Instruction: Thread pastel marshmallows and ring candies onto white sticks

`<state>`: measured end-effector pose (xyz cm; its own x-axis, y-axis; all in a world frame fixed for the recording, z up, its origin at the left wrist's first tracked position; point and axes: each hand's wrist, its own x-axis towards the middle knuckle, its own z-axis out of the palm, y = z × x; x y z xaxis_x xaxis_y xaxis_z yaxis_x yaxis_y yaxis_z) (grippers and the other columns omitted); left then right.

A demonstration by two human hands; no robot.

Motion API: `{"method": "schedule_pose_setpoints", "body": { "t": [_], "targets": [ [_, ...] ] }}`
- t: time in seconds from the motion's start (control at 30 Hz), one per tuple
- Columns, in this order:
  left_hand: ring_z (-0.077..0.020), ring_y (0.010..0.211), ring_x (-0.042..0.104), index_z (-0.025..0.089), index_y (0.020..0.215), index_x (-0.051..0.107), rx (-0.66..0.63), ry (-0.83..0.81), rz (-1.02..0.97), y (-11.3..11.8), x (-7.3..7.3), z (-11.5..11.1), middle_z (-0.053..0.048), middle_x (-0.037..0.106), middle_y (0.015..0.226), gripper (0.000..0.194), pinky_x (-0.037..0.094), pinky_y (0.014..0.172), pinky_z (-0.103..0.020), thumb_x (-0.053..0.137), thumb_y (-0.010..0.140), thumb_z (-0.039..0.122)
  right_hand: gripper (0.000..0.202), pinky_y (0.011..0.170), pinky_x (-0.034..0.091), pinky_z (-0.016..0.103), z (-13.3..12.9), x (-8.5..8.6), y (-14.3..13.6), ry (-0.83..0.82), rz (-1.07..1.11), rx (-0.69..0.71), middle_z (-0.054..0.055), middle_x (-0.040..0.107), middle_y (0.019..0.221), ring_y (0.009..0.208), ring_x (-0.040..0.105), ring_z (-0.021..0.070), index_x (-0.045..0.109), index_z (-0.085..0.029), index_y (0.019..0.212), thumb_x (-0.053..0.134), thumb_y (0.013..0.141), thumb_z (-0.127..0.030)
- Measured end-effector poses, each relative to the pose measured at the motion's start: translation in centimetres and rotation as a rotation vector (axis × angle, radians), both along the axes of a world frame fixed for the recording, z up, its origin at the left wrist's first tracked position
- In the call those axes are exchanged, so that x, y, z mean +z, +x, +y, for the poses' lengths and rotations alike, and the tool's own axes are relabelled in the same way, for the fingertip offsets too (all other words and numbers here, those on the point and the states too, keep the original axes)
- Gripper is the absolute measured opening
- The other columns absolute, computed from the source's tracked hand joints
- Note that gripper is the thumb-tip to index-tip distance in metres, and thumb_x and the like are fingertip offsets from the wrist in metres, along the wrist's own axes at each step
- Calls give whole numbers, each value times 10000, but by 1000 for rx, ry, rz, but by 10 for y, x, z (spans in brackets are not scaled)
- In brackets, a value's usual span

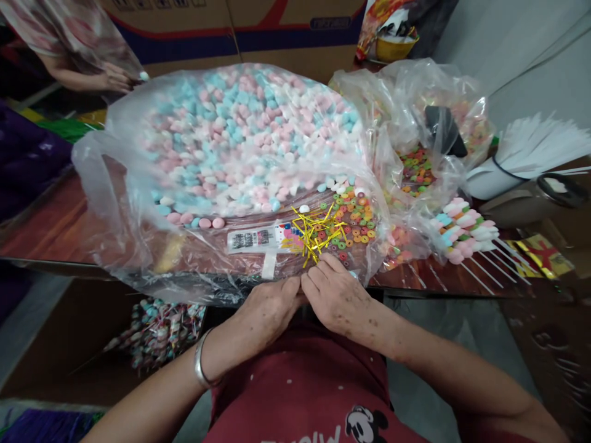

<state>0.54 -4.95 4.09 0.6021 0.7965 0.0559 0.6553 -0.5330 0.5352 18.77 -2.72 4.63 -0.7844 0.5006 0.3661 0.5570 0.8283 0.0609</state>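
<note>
My left hand and my right hand meet at the table's front edge, fingers curled and pressed together. What they pinch, if anything, is hidden behind the knuckles. Just beyond them lies a loose pile of gold twist ties. Beside the ties is a printed clear packet. Small coloured rings are spread to the right of the ties. Behind, a big clear plastic bag is full of pink, blue and white marshmallow-like sweets, with a few lying at its front.
Finished-looking skewers of sweets lie at the right, near a bundle of white sticks. Bags of coloured rings stand behind. An open cardboard box with wrapped skewers sits below left. Another person's hand is at the far left.
</note>
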Motion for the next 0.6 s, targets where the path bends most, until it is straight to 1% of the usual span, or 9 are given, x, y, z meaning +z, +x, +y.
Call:
{"method": "schedule_pose_setpoints", "body": {
  "t": [0.1,0.2,0.27,0.37,0.43,0.5,0.6],
  "targets": [
    [-139,575,498,175,928,516,-37,162,-34,-4,-9,0,-14,577,702,206,376,519,-241,335,908,78,276,790,398,378,3,2,3,-87,-12,-32,66,567,739,703,478,202,582,-124,892,311,943,-105],
    [-126,561,472,179,870,532,-32,215,-66,-8,-17,2,-7,561,686,174,353,511,-229,392,902,82,184,733,377,339,7,9,9,-204,-76,22,54,589,770,720,503,190,572,-145,902,391,937,-143],
    [-131,577,484,177,847,538,-18,261,-35,-8,-23,2,-15,558,695,159,359,520,-232,421,896,81,144,709,364,318,11,15,11,-324,-119,45,50,609,775,721,524,177,567,-155,856,437,916,-151],
    [-167,646,540,156,939,552,-38,405,69,-8,-29,1,-47,580,749,151,413,562,-260,431,898,76,104,665,343,292,16,23,12,-527,-183,-24,50,647,766,689,543,162,578,-153,826,488,879,-150],
    [-192,709,577,122,1071,535,-75,507,98,-8,-29,2,-78,612,810,184,455,604,-286,438,916,96,96,624,317,282,19,26,12,-627,-226,-87,47,659,747,645,536,157,587,-154,834,500,875,-168],
    [-204,738,592,82,1160,499,-128,581,90,-8,-26,4,-104,632,845,241,475,618,-301,437,930,111,110,589,289,273,21,27,13,-707,-242,-104,34,653,721,605,517,149,586,-159,849,490,888,-195],
    [-190,679,572,87,1123,522,-205,607,49,-9,-19,11,-85,617,779,220,458,575,-285,393,946,113,137,557,268,256,25,26,14,-836,-201,-80,3,612,668,574,485,128,572,-166,813,475,904,-201]
  ]
}}
